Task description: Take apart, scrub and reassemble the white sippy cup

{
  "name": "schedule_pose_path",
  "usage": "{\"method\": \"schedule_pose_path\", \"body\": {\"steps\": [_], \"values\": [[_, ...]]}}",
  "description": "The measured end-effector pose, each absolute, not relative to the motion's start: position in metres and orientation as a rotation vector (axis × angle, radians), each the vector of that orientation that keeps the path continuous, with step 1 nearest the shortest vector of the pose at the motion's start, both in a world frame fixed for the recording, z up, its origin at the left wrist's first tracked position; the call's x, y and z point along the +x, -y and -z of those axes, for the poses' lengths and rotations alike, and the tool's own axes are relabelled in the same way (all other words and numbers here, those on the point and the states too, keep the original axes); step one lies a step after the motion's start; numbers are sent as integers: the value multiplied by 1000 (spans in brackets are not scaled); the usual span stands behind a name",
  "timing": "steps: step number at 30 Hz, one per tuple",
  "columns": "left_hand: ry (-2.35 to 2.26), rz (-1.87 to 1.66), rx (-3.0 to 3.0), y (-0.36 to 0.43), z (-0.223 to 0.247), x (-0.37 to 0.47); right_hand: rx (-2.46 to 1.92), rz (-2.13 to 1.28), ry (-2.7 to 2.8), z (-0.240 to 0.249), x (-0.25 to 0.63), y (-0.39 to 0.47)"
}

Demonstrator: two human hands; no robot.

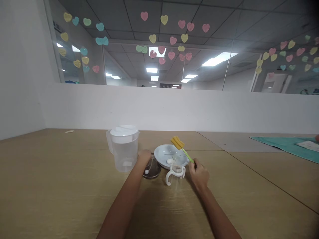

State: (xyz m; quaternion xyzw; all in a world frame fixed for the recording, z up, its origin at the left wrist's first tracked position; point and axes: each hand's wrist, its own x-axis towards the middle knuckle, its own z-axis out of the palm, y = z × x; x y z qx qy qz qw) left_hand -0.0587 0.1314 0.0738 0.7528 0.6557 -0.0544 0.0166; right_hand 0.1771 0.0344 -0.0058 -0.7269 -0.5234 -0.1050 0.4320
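My right hand (199,173) is closed around the green handle of a sponge brush (177,142), its yellow head raised over a white bowl (159,158). Small white parts (170,161) lie in the bowl. My left hand (144,157) is at a dark, clear-topped round object (155,169) with a small white ball-ended piece; its fingers are mostly hidden, so its grip is unclear. Between my forearms, in front of the bowl, stands a clear bottle with a white two-handled collar (176,169), uncapped.
A clear lidded pitcher (125,149) stands just left of my left hand. At the far right lies a teal mat (281,145) with a white paper (309,145), part of a hand at its edge. A small flat piece (69,131) lies at the back left, before the white wall (161,108).
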Motion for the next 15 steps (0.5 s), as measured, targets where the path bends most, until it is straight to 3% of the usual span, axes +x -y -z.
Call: {"method": "schedule_pose_path", "body": {"steps": [15], "values": [[-2086,289,2249,-140,-63,-56,-1805,243,1335,3,174,-33]]}}
